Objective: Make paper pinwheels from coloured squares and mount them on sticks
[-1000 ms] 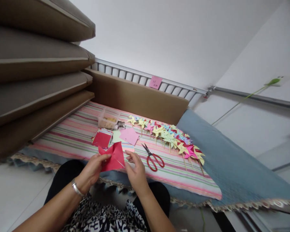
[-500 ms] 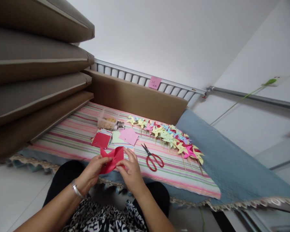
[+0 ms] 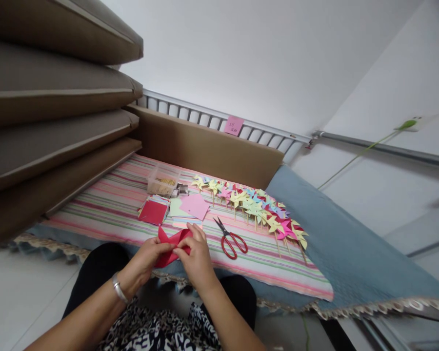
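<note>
Between my two hands, over the front edge of the striped cloth, is a red paper pinwheel piece with its flaps partly folded in. My left hand pinches its left side, thumb on top near the centre. The thumb and fingers of my right hand press a flap toward the middle. Red-handled scissors lie to the right, blades pointing away. Beyond my hands are a stack of red-topped paper squares and a pile of pink and green paper squares.
Several finished pinwheels on sticks spread across the right of the striped cloth. A clear plastic box stands behind the papers. A cardboard panel lines the back, and stacked brown cushions rise on the left.
My right hand has folded a red flap inward toward the centre. Both hands have shifted slightly, and the paper now looks narrower and more curled.
</note>
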Available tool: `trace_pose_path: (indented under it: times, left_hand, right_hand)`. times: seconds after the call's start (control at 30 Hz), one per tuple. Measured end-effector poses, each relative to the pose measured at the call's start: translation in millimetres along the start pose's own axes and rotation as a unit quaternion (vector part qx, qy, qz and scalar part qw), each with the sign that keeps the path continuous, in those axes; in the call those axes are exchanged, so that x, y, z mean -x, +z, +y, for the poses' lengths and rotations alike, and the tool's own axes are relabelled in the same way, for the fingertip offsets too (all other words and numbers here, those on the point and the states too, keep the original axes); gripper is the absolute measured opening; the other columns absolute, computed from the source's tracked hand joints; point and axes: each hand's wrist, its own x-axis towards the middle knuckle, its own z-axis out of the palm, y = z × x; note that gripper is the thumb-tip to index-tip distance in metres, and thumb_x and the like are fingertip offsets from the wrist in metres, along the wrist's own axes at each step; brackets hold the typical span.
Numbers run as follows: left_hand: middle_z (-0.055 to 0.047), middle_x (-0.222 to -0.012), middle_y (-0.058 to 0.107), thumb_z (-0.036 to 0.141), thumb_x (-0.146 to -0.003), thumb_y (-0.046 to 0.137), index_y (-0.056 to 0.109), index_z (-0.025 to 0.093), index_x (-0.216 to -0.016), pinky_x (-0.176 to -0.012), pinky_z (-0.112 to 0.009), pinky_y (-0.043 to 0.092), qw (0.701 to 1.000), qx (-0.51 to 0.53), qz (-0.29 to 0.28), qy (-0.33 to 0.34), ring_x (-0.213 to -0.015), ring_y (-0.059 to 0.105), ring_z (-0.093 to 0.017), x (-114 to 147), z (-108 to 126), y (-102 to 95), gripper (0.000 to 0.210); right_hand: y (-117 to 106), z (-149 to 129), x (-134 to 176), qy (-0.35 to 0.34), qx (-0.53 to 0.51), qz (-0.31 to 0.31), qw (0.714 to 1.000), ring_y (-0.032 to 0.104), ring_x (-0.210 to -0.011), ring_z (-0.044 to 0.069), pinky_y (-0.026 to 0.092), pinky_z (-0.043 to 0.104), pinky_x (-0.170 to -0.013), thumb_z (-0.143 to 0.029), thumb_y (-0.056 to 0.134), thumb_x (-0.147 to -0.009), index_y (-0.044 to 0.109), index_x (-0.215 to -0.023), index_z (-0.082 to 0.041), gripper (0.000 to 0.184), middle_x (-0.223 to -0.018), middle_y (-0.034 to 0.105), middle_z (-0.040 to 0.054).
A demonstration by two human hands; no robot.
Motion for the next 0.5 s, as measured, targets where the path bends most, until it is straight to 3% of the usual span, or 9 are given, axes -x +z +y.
trace_pose_path:
  times: [0.2,0.5]
  left_hand:
    - [-0.003,-0.058,0.066,0.019,-0.058,0.071,0.068,0.012,-0.065,-0.054,-0.024,0.039,0.999,0.037,-0.003,-0.011,-0.051,0.055,-0.013,1.3,2.6,1.2,0.010]
    - [-0.002,-0.053,0.064,0.020,-0.059,0.071,0.066,0.012,-0.060,-0.050,-0.023,0.037,0.998,0.057,-0.024,-0.024,-0.047,0.053,-0.011,9.6,12.1,9.0,0.009]
  right_hand:
    - [-1.0,1.8,0.2,-0.009,-0.004,-0.007,1.000,0.031,-0.131,0.024,0.026,0.043,-0.105,-0.013,0.061,-0.075,0.067,-0.074,-0.020,0.009,-0.134,0.047,0.0115]
    - [-0.4,0.3,-0.7,0.002,0.005,0.011,1.000,0.034,-0.129,0.024,0.026,0.043,-0.105,-0.014,0.063,-0.073,0.065,-0.072,-0.020,0.006,-0.132,0.050,0.0109]
